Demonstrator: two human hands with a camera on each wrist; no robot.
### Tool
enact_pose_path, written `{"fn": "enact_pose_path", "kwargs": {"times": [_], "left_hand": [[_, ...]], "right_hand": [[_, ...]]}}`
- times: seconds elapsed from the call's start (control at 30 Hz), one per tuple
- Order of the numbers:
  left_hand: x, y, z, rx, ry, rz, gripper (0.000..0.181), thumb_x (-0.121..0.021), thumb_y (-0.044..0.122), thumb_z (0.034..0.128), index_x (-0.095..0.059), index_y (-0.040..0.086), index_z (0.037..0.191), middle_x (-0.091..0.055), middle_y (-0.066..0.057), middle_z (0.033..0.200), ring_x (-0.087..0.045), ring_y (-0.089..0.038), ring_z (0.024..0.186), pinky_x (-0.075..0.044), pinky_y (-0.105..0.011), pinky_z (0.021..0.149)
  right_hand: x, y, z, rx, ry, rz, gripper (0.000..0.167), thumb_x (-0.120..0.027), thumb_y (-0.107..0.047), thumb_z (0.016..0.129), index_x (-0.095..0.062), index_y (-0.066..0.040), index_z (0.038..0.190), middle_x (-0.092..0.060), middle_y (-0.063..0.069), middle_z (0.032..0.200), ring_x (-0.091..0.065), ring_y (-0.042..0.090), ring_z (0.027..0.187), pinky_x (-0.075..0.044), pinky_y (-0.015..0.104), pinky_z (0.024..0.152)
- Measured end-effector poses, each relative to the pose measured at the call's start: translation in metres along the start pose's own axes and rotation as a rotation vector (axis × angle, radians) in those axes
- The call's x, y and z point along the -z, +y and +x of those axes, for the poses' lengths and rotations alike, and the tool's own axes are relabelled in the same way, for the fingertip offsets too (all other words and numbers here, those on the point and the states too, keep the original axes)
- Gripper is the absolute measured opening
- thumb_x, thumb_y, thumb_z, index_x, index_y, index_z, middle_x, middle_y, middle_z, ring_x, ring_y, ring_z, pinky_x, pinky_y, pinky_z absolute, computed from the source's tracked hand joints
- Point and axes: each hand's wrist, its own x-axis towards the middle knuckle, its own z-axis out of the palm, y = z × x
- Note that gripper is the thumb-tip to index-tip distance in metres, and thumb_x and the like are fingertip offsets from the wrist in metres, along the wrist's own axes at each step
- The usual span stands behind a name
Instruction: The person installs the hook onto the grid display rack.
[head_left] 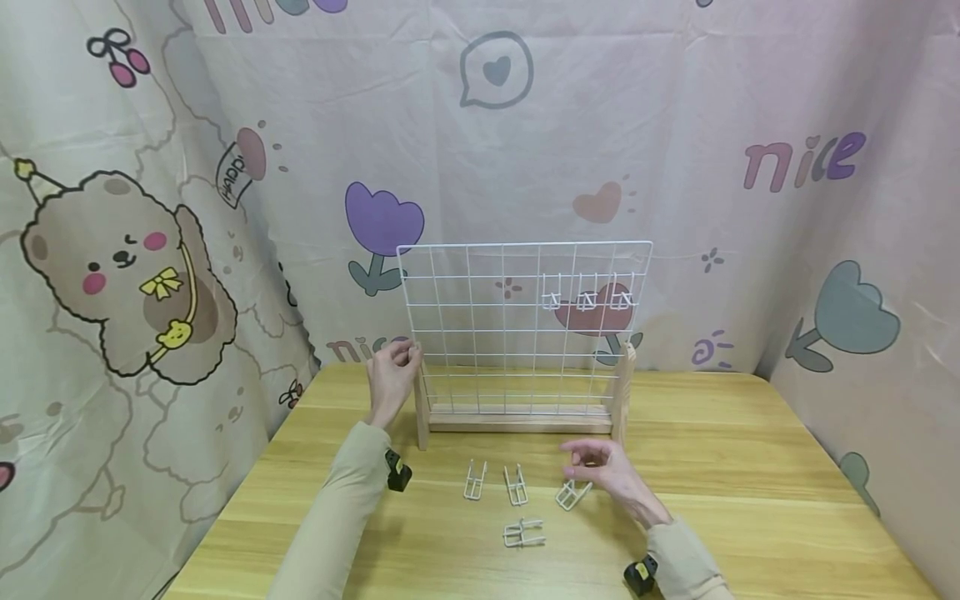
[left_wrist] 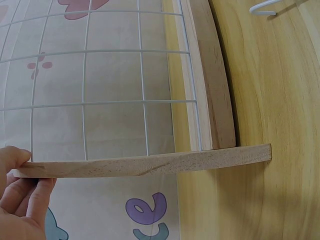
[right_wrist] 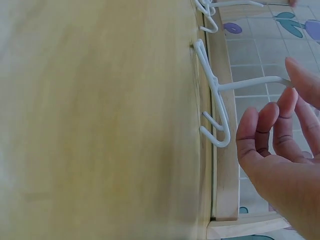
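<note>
Fingers (right_wrist: 285, 104) barely apart on hook (right_wrist: 217, 89)

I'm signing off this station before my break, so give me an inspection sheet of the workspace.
Surface: wood-grain table.
Job's things: white wire grid in a wooden stand; three hooks hung at its upper right; four loose hooks in front.
Clutter: nothing seen.
Grips: left hand pinches the top of the stand's left post; right hand has its fingertips at the rightmost loose hook, firm hold unclear.
Cables: nothing seen.
Surroundings: printed cloth behind and at both sides.
</note>
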Motion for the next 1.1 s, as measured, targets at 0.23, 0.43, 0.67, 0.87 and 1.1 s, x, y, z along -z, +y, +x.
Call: {"fn": "enact_pose_path", "kwargs": {"times": [0.23, 0.43, 0.67, 0.87, 1.1], "left_hand": [[-0.0005, -0.0004, 0.0001, 0.006, -0.001, -0.005, 0.029, -0.066, 0.014, 0.0965, -0.070, -0.004, 0.119, -0.075, -0.022, 0.108, -0.075, -0.033, 0.099, -0.052, -0.014, 0.067], [-0.0012, -0.0016, 0.0005, 0.022, -0.006, 0.000, 0.030, -0.066, 0.014, 0.0966, -0.070, -0.003, 0.121, -0.074, -0.022, 0.110, -0.075, -0.033, 0.101, -0.050, -0.011, 0.067], [-0.0007, -0.0013, 0.0008, 0.015, -0.006, -0.002, 0.030, -0.066, 0.014, 0.0965, -0.070, -0.004, 0.121, -0.075, -0.023, 0.109, -0.075, -0.033, 0.101, -0.053, -0.015, 0.070], [-0.0004, -0.0004, 0.0010, 0.007, -0.005, -0.002, 0.030, -0.065, 0.014, 0.0965, -0.070, -0.004, 0.120, -0.075, -0.022, 0.108, -0.075, -0.033, 0.100, -0.058, -0.023, 0.074], [-0.0008, 0.0001, 0.0004, 0.009, 0.000, 0.006, 0.030, -0.065, 0.014, 0.0964, -0.070, -0.004, 0.120, -0.075, -0.022, 0.108, -0.075, -0.033, 0.101, -0.059, -0.026, 0.076]], "right_hand": [[0.0004, 0.0020, 0.0009, 0.000, 0.037, 0.021, 0.051, -0.074, -0.001, 0.085, -0.053, 0.021, 0.125, -0.072, -0.008, 0.084, -0.065, 0.008, 0.078, -0.054, 0.025, 0.075], [0.0009, 0.0004, 0.0010, -0.020, 0.088, 0.015, 0.048, -0.075, -0.002, 0.085, -0.056, 0.019, 0.123, -0.077, 0.004, 0.087, -0.068, 0.011, 0.077, -0.056, 0.028, 0.076], [0.0029, -0.0016, 0.0003, -0.008, 0.112, -0.030, 0.046, -0.076, -0.001, 0.084, -0.058, 0.018, 0.122, -0.078, 0.008, 0.087, -0.065, 0.006, 0.074, -0.055, 0.026, 0.075], [0.0044, -0.0002, -0.0001, 0.043, 0.066, -0.012, 0.045, -0.074, 0.001, 0.085, -0.056, 0.021, 0.122, -0.078, -0.006, 0.084, -0.066, 0.002, 0.075, -0.056, 0.023, 0.075], [0.0042, -0.0016, -0.0006, 0.065, 0.047, -0.012, 0.042, -0.073, 0.001, 0.086, -0.058, 0.022, 0.119, -0.079, 0.005, 0.086, -0.069, 0.003, 0.077, -0.057, 0.023, 0.077]]}}
